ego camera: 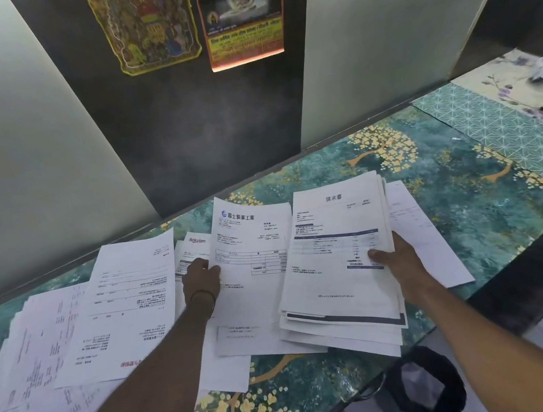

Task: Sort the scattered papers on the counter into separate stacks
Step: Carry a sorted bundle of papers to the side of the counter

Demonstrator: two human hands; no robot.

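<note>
Teal floral counter [448,177] ran left to right, with a dark bin [426,388] below its near edge. Loose papers [73,333] overlapped at near left, reaching that edge. Left hand [200,278] pinched one sheet [252,252] by its left edge. Right hand [394,259] gripped a stack [335,259], thumb on top. Farther right, bare counter lay open up to the wall [364,57].
</note>
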